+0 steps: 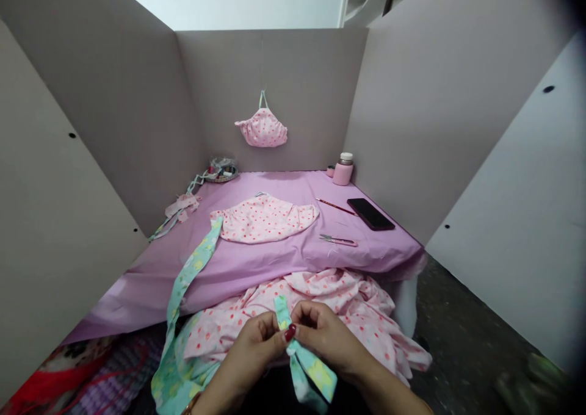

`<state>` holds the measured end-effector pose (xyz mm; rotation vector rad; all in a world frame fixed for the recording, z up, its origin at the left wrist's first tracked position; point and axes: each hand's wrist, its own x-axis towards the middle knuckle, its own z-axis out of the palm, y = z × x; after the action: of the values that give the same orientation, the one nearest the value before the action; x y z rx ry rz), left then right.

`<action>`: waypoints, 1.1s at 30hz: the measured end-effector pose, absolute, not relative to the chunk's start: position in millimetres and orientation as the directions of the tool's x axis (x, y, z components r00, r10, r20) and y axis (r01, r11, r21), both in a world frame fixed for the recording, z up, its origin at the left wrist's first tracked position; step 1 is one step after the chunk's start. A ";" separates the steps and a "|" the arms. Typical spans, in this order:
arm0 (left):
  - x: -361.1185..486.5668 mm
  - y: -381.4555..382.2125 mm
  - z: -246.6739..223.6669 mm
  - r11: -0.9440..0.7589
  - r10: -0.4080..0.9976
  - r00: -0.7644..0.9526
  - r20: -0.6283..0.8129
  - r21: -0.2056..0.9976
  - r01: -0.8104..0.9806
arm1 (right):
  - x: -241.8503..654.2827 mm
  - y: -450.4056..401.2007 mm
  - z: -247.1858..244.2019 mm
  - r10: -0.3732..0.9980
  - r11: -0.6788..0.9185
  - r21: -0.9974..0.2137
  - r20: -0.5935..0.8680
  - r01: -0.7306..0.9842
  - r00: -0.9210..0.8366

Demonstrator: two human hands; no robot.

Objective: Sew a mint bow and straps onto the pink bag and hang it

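Between my two hands is a mint-green fabric strip (315, 369) with a yellow flower print, its short end pointing up and its longer part hanging down. My left hand (259, 337) pinches it from the left. From the right, my right hand (324, 331) pinches the same spot, the thumbs close together. Below and behind the hands lies a heap of pink dotted cloth (361, 299). On the table a flat pink dotted fabric piece (265, 220) has a long green floral band (195, 268) at its left end, trailing down over the edge.
Thread snips (339, 241), a pencil (336, 206) and a phone (370, 213) lie right on the purple tablecloth (274, 259). A pink jar (343, 169) and a small basket (222, 177) stand behind. Fabric scraps (183, 207) lie left. A dotted piece (264, 131) hangs before grey panels (311, 97).
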<state>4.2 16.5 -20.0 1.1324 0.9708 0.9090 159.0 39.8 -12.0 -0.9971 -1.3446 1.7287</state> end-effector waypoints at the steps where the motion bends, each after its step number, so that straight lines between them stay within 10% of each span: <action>1: 4.0 17.6 -20.6 0.176 0.953 0.269 -0.140 0.978 -0.115 | 158.7 41.5 -13.5 0.875 -0.269 -0.952 -0.179 -0.145 -0.450; 9: 10.8 23.5 -20.9 0.038 0.989 -0.136 -0.058 0.989 -0.145 | 160.4 30.7 -11.7 0.823 -0.300 -0.929 -0.137 -0.218 -0.552; 24: 25.4 13.9 -26.2 0.253 0.941 -0.083 -0.329 0.845 -0.472 | 143.6 27.4 -32.2 0.958 0.009 -0.994 0.039 -0.107 -0.284; 33: 20.1 17.6 -40.3 0.288 0.945 -0.004 -0.328 0.837 -0.466 | 140.7 27.7 -45.4 0.956 -0.153 -0.940 -0.063 -0.304 -0.285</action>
<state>20.1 17.6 -40.3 0.5876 1.0466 1.2176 140.7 27.7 -45.4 -0.8938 -1.0930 1.6285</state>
